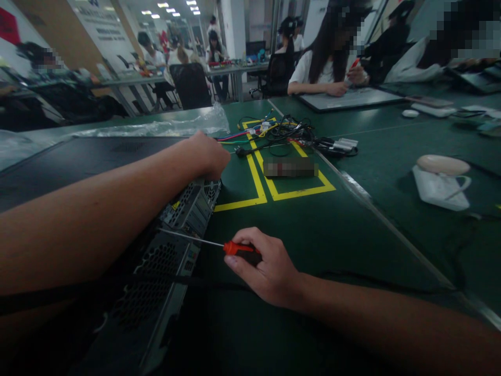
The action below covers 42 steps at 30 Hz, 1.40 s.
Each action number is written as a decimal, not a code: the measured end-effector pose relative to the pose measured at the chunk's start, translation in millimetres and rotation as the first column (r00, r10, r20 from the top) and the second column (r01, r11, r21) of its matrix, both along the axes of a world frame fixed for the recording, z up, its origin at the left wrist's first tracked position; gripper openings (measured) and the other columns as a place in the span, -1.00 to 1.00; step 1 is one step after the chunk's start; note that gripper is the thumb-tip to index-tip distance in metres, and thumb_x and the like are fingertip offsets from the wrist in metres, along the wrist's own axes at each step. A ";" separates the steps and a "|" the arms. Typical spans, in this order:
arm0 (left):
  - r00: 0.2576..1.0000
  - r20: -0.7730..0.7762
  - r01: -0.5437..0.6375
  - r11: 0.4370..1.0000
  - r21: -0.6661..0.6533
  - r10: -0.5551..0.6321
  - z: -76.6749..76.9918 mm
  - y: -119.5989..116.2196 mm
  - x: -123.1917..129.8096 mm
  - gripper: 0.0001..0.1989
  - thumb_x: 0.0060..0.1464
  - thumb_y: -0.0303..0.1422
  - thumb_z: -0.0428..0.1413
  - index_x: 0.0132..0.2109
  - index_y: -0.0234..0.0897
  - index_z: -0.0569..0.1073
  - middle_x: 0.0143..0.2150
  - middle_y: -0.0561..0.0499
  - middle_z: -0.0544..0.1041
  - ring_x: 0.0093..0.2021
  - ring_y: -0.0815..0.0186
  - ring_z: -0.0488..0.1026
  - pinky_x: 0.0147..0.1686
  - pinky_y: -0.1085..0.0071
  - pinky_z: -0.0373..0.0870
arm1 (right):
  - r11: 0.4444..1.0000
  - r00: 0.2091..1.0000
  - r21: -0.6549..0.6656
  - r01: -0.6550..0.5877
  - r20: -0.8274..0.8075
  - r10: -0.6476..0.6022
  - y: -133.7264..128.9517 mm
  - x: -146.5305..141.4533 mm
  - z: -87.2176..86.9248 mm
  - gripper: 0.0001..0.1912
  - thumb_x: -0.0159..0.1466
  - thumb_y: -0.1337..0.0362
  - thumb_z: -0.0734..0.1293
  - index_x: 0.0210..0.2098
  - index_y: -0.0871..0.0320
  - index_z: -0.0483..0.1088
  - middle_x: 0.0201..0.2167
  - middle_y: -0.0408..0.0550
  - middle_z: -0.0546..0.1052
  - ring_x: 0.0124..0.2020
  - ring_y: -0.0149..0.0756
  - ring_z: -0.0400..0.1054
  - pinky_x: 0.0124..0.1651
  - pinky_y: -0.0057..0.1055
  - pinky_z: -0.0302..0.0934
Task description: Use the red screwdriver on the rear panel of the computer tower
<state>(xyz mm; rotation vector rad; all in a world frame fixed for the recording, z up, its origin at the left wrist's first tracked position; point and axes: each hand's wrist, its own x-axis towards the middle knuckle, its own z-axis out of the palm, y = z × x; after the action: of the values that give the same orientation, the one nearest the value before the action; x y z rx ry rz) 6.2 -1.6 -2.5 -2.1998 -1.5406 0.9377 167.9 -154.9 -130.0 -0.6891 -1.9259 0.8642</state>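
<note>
Green table [376, 250]; screwdriver handle [243, 250] inside right grip [270, 266], shaft [195, 239] jutting out.

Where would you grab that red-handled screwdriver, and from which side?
I'd take the thick handle from the right, wrapping the fingers around it, much as the right hand does. The handle end faces right, over open table, while the thin metal shaft runs left across the metal casing, and probably offers far less to grip.
</note>
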 end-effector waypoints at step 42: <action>0.999 0.034 0.001 1.000 0.008 -0.001 -2.3 2.7 -1.8 -0.62 0.02 -0.34 0.11 -0.01 -0.18 0.63 -0.04 -0.22 0.63 0.00 -0.04 0.51 0.00 0.01 0.37 | 0.999 1.000 -0.044 -0.011 -0.026 0.010 -1.1 -1.4 5.9 -0.83 0.29 0.26 0.41 -0.16 0.12 0.36 -0.37 -0.17 0.49 -0.43 -0.39 0.35 -0.29 -0.41 0.29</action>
<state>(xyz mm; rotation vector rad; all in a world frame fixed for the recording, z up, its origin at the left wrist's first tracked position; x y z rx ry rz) 4.4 1.1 -4.8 -2.2222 -1.5551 0.8965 166.6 -155.9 -124.2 -0.6920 -1.8940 0.9201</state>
